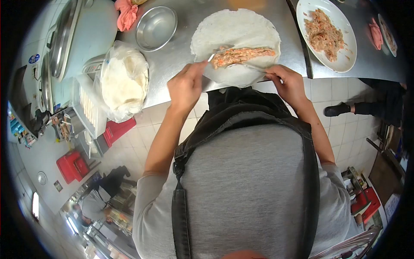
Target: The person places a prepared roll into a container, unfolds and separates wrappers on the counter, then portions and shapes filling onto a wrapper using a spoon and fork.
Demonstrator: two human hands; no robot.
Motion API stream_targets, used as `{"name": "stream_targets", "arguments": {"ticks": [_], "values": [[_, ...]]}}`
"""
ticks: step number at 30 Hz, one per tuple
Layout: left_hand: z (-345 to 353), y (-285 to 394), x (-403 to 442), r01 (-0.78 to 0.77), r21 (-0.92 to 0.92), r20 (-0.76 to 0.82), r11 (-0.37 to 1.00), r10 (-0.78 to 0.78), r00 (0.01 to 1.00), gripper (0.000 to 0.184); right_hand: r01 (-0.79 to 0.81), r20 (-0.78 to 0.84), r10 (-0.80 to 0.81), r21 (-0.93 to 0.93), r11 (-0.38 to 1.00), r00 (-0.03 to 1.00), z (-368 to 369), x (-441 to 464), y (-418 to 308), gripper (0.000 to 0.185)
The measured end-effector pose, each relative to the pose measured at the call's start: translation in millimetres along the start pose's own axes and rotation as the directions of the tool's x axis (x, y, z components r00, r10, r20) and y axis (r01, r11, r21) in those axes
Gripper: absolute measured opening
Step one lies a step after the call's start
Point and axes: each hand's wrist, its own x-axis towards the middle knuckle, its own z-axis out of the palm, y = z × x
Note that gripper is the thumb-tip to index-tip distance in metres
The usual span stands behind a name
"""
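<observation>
A round white wrapper [235, 28] lies on the steel table at the near edge. Across its lower half runs a strip of orange and pinkish filling [246, 55]. At the strip's left end, my left hand [187, 84] is closed on a utensil with a light handle, whose metal tip lies by the filling. My right hand [286, 84] pinches the end of a thin metal utensil [248, 66] beside the wrapper's right edge; that utensil reaches along the near side of the filling.
A steel bowl [156, 28] and a plastic bag of wrappers [123, 82] sit left. At right is a white oval plate [350, 56] of filling. Pink cloths [126, 15] lie on the table. Another person's leg [366, 108] shows at right; a person [92, 205] is lower left.
</observation>
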Motion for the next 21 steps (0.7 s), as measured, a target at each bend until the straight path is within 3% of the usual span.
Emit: {"name": "stream_targets", "arguments": {"ticks": [3, 4, 6, 8, 12, 14, 15, 17, 19, 21], "values": [[23, 1, -8, -0.093, 0.016, 0.015, 0.996, 0.092, 0.996, 0.02, -0.064, -0.01, 0.064, -0.086, 0.994, 0.998, -9, 5, -1, 0.007], [21, 9, -11, -0.041, 0.063, 0.098, 0.997, 0.035, 0.995, 0.02, -0.092, -0.017, 0.09, -0.133, 0.987, 0.996, -11, 7, -3, 0.007], [14, 12, -11, -0.007, 0.007, 0.081, 1.0, 0.006, 0.997, 0.019, -0.123, -0.025, 0.121, -0.177, 0.976, 0.992, -12, 4, -5, 0.007], [8, 14, -7, 0.088, -0.1, 0.052, 0.991, -0.083, 0.995, 0.019, -0.127, -0.013, 0.126, -0.102, 0.987, 0.992, -17, 1, -5, 0.008], [19, 13, 1, 0.096, -0.09, 0.007, 0.991, -0.096, 0.995, 0.018, -0.064, 0.019, 0.064, 0.011, 0.998, 0.998, -21, -8, 8, 0.01], [33, 16, 2, -0.046, -0.073, 0.006, 0.996, 0.047, 0.999, 0.018, -0.111, -0.017, 0.11, -0.143, 0.983, 0.994, -22, -4, 4, 0.01], [33, 15, 0, -0.046, -0.074, 0.005, 0.996, 0.046, 0.999, 0.018, -0.11, -0.017, 0.109, -0.144, 0.983, 0.994, -25, -3, 3, 0.01], [31, 16, -4, -0.054, -0.044, 0.048, 0.998, 0.056, 0.997, 0.018, -0.257, 0.003, 0.261, -0.167, 0.952, 0.965, -32, -2, 1, 0.01], [12, 11, -5, 0.015, -0.087, 0.078, 0.996, -0.008, 0.997, 0.018, -0.225, -0.016, 0.225, -0.158, 0.962, 0.974, -32, -7, 3, 0.01], [-3, 2, -6, 0.112, -0.107, 0.04, 0.988, -0.108, 0.993, 0.019, -0.072, -0.045, 0.073, 0.018, 0.997, 0.996, -25, -11, 6, 0.008]]}}
